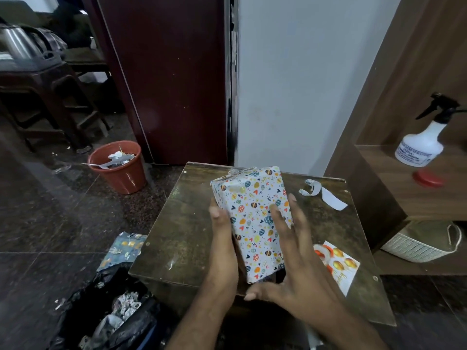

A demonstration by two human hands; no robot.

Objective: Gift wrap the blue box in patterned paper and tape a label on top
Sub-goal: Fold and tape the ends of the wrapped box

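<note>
Dark speckled floor [63, 223] surrounded a small scuffed wooden table [182, 238], wall and dark red door [171, 79] behind. Nearest, a black bag [121, 311] of crumpled scraps sat on the floor at lower left, with a torn piece of blue wrapping [123, 251] just beside the table edge. Left hand [223, 246] lay flat along the left side of the box [255, 223], fingers straight, thumb touching the top face edge; not curled round anything. Right hand [295, 263] was spread wide, fingers straight, resting on the top and right side of the box, thumb stretched under the near end. Neither hand gripped; both pressed the box between them. Box was wrapped in white patterned paper with coloured eggs and hearts, lying lengthwise on the table middle, far end folded and bunched; near end looked partly open, dark inside, hard to tell. Card [343, 266] with gold balloons lay at right of the box near the table edge, something orange and white on it, partly hidden by the right hand. Farther back right, a curled white paper strip [326, 195] lay on the table. Beyond, an orange bin [121, 170] with scraps stood on the floor at left, a brown stool [53, 104] farther. At right, a white spray bottle [424, 145] and red lid [429, 178] sat on a shelf, woven basket [419, 243] below.
</note>
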